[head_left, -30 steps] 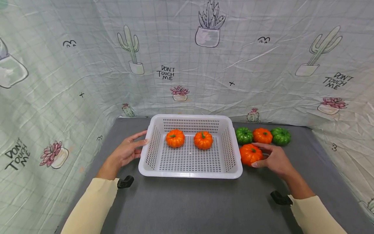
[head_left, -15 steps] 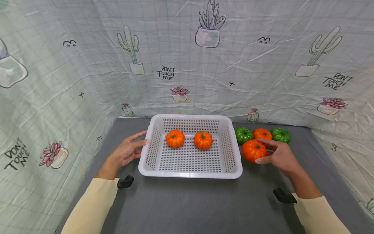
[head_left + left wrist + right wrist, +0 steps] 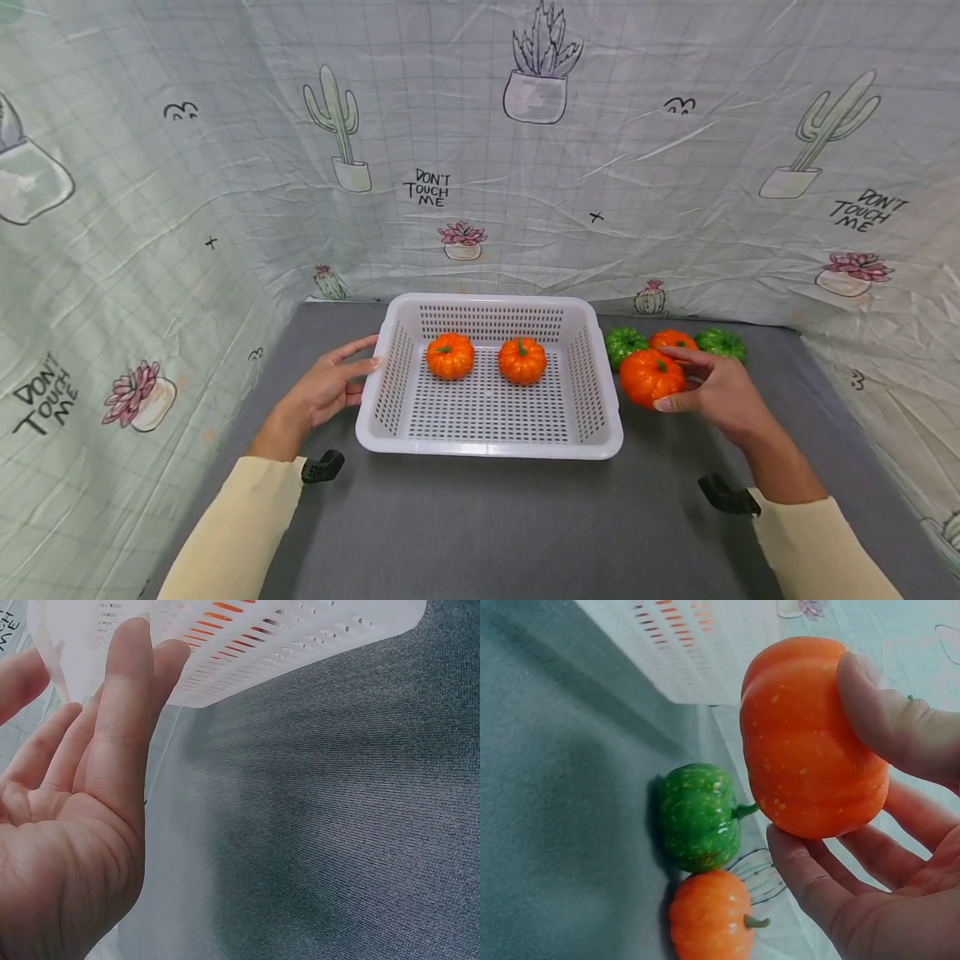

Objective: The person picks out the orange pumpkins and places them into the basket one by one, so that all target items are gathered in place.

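A small orange pumpkin [image 3: 647,379] with a green stem is pinched between the thumb and fingers of my right hand [image 3: 723,396], just right of the white perforated basket [image 3: 487,448]. In the right wrist view this pumpkin [image 3: 802,742] is held off the table. My left hand [image 3: 326,390] touches the basket's left rim with fairly straight fingers and thumb; the left wrist view shows the fingertips at the basket wall [image 3: 300,660]. Inside the basket sit two orange pumpkins, a left one [image 3: 450,357] and a right one [image 3: 522,361].
Behind my right hand, a green pumpkin [image 3: 625,346], an orange pumpkin [image 3: 672,338] and another green pumpkin [image 3: 722,342] stand in a row on the grey table [image 3: 487,525]. A printed cloth [image 3: 480,150] hangs behind and at the sides.
My right hand has raised the orange pumpkin from beside the basket, and it now covers more of the orange one behind. The left hand and basket have stayed put.
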`<state>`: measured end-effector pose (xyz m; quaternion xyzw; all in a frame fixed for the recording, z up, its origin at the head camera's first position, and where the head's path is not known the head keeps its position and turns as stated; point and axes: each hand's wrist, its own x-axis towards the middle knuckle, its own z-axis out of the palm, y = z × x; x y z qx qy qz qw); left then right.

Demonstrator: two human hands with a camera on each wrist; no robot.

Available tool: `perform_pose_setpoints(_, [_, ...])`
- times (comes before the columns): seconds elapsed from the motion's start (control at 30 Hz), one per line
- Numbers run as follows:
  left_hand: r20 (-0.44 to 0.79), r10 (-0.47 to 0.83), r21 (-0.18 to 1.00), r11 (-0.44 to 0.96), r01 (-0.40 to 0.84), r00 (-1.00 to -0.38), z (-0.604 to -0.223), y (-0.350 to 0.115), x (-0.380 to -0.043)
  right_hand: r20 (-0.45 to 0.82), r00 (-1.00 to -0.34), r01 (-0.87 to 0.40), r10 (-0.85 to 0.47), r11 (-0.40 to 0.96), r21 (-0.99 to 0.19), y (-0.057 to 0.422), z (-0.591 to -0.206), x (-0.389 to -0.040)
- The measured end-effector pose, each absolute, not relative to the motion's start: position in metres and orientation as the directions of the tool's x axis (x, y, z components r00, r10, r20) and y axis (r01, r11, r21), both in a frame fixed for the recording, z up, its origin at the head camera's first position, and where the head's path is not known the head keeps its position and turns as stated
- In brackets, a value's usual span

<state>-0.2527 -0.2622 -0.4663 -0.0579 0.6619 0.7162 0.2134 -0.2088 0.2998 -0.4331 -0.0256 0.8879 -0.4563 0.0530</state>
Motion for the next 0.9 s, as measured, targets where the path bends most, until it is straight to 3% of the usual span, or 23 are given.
perform_pose_setpoints(0.9, [-0.362, 0.229, 0.926, -0.023, -0.377, -0.904, -0.468, -0.263, -0.253, -0.018, -0.984, -0.081, -0.177, 0.535, -0.841, 0.262, -0.409, -0.213])
